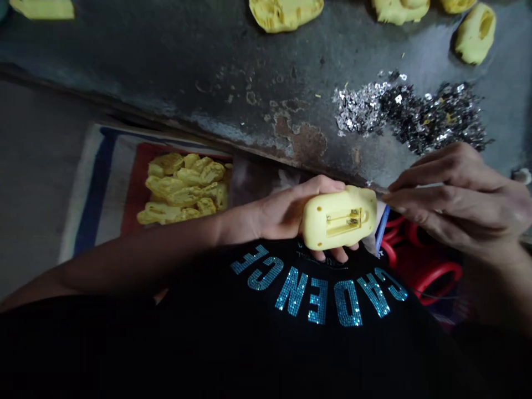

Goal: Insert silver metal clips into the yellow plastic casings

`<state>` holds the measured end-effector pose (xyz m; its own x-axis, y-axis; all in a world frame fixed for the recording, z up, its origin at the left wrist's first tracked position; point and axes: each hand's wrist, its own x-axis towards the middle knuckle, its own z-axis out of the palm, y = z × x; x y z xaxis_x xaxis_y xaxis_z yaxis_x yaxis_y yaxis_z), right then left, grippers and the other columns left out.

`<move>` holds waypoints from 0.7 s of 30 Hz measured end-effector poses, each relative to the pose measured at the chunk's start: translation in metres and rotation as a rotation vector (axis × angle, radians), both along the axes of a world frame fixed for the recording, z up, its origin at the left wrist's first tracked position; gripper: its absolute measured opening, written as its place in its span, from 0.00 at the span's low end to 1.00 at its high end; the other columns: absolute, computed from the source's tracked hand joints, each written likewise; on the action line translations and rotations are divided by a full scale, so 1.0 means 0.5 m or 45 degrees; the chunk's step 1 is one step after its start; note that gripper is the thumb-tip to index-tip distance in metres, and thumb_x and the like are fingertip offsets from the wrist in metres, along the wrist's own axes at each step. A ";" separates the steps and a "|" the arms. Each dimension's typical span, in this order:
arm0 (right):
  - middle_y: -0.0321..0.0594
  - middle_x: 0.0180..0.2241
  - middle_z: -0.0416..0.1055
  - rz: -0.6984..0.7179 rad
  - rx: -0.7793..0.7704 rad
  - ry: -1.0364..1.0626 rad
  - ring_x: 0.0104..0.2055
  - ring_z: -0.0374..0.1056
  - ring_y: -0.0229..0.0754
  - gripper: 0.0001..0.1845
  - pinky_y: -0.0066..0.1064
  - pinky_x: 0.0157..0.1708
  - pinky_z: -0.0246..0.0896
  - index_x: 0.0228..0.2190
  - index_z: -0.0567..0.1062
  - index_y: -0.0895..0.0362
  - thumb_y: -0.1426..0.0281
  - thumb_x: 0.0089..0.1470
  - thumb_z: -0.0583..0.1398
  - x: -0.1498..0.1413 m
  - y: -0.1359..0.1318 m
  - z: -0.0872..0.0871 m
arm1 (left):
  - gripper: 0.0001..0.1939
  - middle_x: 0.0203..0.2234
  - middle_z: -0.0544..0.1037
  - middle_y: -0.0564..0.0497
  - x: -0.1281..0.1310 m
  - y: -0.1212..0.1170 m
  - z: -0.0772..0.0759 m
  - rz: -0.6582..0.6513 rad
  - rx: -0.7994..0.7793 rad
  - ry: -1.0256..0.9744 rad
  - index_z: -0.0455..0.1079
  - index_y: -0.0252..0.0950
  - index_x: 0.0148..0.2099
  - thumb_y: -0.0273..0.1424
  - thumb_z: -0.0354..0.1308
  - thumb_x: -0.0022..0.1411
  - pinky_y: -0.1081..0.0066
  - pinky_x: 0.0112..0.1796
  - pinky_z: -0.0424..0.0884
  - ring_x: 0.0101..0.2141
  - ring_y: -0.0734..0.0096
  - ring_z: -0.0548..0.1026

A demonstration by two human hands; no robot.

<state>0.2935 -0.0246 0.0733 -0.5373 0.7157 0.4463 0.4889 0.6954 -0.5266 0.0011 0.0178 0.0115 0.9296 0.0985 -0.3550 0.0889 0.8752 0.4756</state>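
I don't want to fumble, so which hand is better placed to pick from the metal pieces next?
Probably the right hand: it's nearer the small metal pieces, while the left hand grips the yellow plastic battery casing. Whether the right hand holds anything is unclear.

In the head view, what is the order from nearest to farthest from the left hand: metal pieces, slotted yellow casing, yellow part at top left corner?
1. Slotted yellow casing: held in the left hand.
2. Metal pieces: on the table, above right.
3. Yellow part: far off, top left.
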 end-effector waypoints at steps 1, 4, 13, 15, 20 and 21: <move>0.34 0.45 0.89 -0.115 0.013 0.107 0.42 0.83 0.50 0.16 0.52 0.44 0.79 0.58 0.90 0.35 0.65 0.74 0.73 -0.006 -0.011 -0.019 | 0.42 0.46 0.93 0.37 -0.006 -0.004 0.005 0.078 0.018 0.016 0.79 0.32 0.70 0.62 0.67 0.72 0.69 0.32 0.84 0.39 0.52 0.92; 0.35 0.43 0.87 -0.406 -0.097 0.420 0.46 0.82 0.52 0.14 0.52 0.48 0.80 0.54 0.91 0.36 0.64 0.69 0.76 -0.044 -0.030 -0.074 | 0.43 0.51 0.92 0.38 -0.016 -0.013 0.011 0.292 0.077 -0.018 0.73 0.37 0.76 0.59 0.70 0.73 0.69 0.34 0.85 0.40 0.53 0.92; 0.38 0.62 0.83 -0.374 -0.610 0.754 0.60 0.81 0.49 0.33 0.40 0.53 0.82 0.66 0.81 0.40 0.58 0.64 0.80 -0.144 -0.002 -0.129 | 0.32 0.52 0.92 0.45 -0.041 -0.039 -0.002 0.742 0.379 0.028 0.78 0.44 0.72 0.43 0.79 0.72 0.69 0.45 0.85 0.46 0.60 0.91; 0.39 0.62 0.82 -0.386 -0.573 0.732 0.60 0.81 0.49 0.33 0.41 0.53 0.81 0.65 0.80 0.41 0.61 0.63 0.80 -0.156 0.006 -0.132 | 0.32 0.53 0.93 0.44 -0.055 -0.044 -0.001 0.791 0.447 0.084 0.80 0.42 0.72 0.45 0.80 0.72 0.73 0.43 0.83 0.45 0.63 0.90; 0.40 0.59 0.82 -0.377 -0.426 0.729 0.54 0.81 0.49 0.30 0.45 0.52 0.82 0.65 0.79 0.42 0.64 0.65 0.77 -0.198 0.027 -0.139 | 0.33 0.56 0.92 0.40 -0.098 -0.058 0.008 0.848 0.676 0.293 0.85 0.37 0.71 0.52 0.76 0.75 0.72 0.48 0.84 0.53 0.56 0.91; 0.41 0.58 0.82 -0.368 -0.402 0.718 0.53 0.82 0.49 0.29 0.46 0.52 0.83 0.65 0.79 0.42 0.65 0.66 0.76 -0.207 0.033 -0.139 | 0.34 0.54 0.93 0.40 -0.106 -0.060 0.008 0.870 0.709 0.317 0.86 0.37 0.72 0.53 0.76 0.75 0.72 0.47 0.84 0.51 0.56 0.91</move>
